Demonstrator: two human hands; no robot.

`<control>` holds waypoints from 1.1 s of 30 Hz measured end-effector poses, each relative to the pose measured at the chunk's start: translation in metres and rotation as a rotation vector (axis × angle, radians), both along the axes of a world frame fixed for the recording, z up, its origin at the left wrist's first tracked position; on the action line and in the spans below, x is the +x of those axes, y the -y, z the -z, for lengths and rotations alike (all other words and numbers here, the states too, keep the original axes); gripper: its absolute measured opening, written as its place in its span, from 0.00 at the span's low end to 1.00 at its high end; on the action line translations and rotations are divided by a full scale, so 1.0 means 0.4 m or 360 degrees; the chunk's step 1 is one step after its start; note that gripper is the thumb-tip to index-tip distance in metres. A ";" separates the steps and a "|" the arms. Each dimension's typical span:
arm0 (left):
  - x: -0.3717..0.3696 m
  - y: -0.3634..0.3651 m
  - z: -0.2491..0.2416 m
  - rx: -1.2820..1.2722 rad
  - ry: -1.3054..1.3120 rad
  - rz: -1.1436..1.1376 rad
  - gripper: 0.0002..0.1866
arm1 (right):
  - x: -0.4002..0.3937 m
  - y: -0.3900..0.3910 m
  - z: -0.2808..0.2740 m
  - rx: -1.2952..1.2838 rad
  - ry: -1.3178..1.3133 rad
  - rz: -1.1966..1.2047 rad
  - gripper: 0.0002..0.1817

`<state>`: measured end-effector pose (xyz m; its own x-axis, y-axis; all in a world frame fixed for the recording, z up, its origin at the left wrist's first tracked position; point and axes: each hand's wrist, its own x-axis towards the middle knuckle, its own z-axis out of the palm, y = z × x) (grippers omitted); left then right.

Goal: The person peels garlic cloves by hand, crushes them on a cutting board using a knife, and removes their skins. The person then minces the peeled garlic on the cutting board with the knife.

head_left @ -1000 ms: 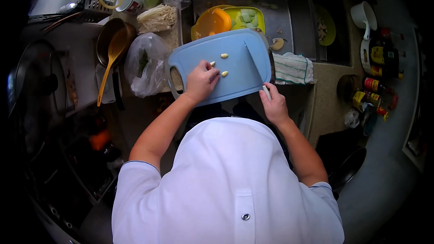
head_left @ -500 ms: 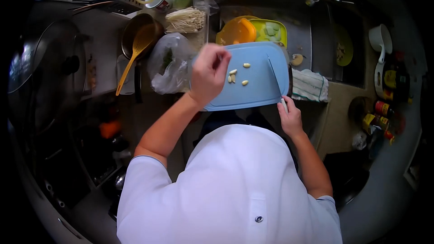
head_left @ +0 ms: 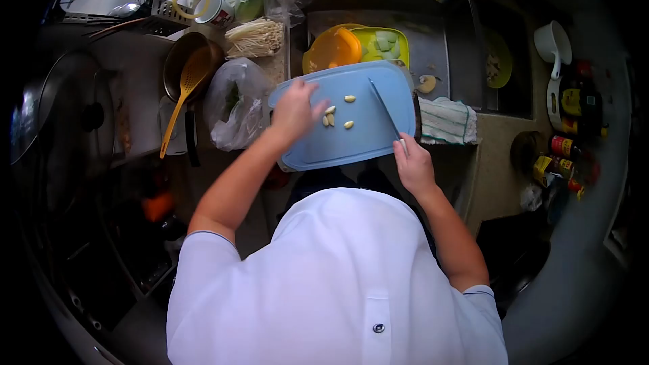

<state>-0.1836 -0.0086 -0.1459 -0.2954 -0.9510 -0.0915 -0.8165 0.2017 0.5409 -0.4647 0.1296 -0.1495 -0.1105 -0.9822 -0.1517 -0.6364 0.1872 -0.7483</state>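
A light blue cutting board point(head_left: 365, 138) lies in front of me, with several peeled garlic cloves point(head_left: 349, 99) near its middle. Over the board's left part is my left hand point(head_left: 292, 111), just beside the nearest cloves. Its thumb and fingers are apart, and I see nothing between them. My right hand point(head_left: 414, 165) is wrapped round the handle of a knife point(head_left: 385, 109) at the board's lower right. The blade points away from me across the right side of the board, edge turned so it looks narrow.
Behind the board sit an orange bowl point(head_left: 346, 49) and a green tray point(head_left: 399, 39) at the sink point(head_left: 433, 27). To the left are a plastic bag point(head_left: 236, 125), enoki mushrooms point(head_left: 255, 38) and a pot point(head_left: 177, 54) with a yellow slotted spoon point(head_left: 193, 74). A striped cloth point(head_left: 447, 122) hangs at right.
My left hand has gone from closed fingers to spread ones and come down closer to the board. The knife has turned, its blade looking narrower. The whole view has shifted slightly.
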 end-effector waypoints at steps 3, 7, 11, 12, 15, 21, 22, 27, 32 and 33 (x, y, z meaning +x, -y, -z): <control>-0.041 -0.100 0.026 -0.0051 0.0032 0.0000 0.34 | 0.034 0.027 -0.003 -0.0030 -0.0014 -0.0061 0.14; -0.061 -0.107 0.092 0.0009 -0.0132 0.0130 0.39 | 0.066 0.037 -0.028 0.0043 -0.0011 -0.0312 0.15; -0.084 -0.095 0.119 -0.0044 -0.0292 0.0136 0.30 | 0.067 0.021 -0.045 0.0257 0.0146 -0.0168 0.15; -0.091 -0.095 0.122 -0.0075 -0.0315 0.0164 0.26 | 0.065 0.018 -0.049 0.0300 0.0149 -0.0081 0.16; -0.127 -0.104 0.131 -0.0055 -0.0349 0.0079 0.20 | 0.067 0.003 -0.035 0.0224 0.0154 0.0042 0.16; -0.164 -0.134 0.108 -0.0124 -0.0467 0.0132 0.20 | 0.093 -0.032 -0.014 0.0050 0.0123 0.0118 0.15; -0.169 -0.135 0.116 -0.0119 -0.0471 0.0148 0.20 | 0.099 -0.035 -0.007 0.0069 0.0186 0.0151 0.15; -0.180 -0.127 0.167 -0.0404 -0.0575 0.0277 0.18 | 0.124 -0.025 -0.012 0.0067 0.0238 0.0183 0.16; -0.170 -0.133 0.177 -0.0554 -0.0661 0.0305 0.13 | 0.114 -0.014 -0.008 0.0173 0.0234 0.0135 0.18; -0.169 -0.133 0.175 -0.0569 -0.0638 0.0322 0.10 | 0.117 -0.013 0.001 0.0095 0.0254 0.0148 0.18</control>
